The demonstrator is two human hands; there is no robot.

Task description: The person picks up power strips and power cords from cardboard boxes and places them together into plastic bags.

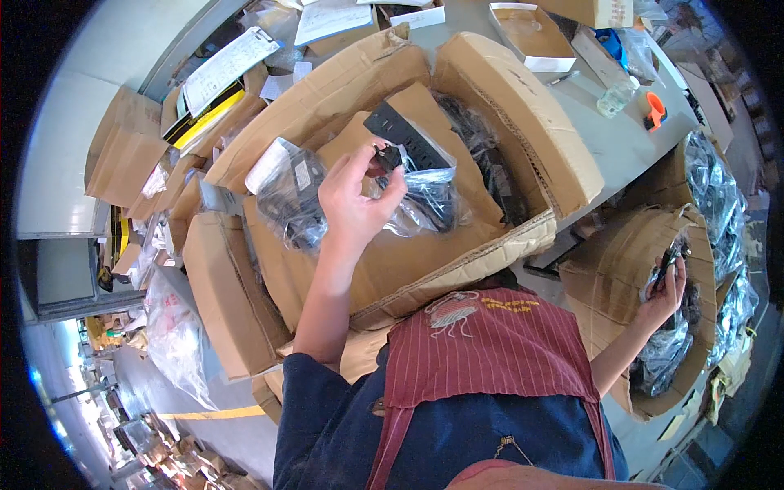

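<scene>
So, closest in is the red striped apron (490, 347), then the left hand (356, 196), fingertips pinching a small black plug (389, 157) over the open carton (523, 114). Looks hard and light, so pinching its body should be plenty. Out to the side, the right hand (666, 296) is gripping a slim black item (671, 255); can't make out what. Just past the plug, a black power strip (408, 140) lies in the carton, partly in clear plastic. Probably stiff and heavier, bag slippery, so I'd hold the housing by its long edges. Farther off: grey table (572, 102).
</scene>
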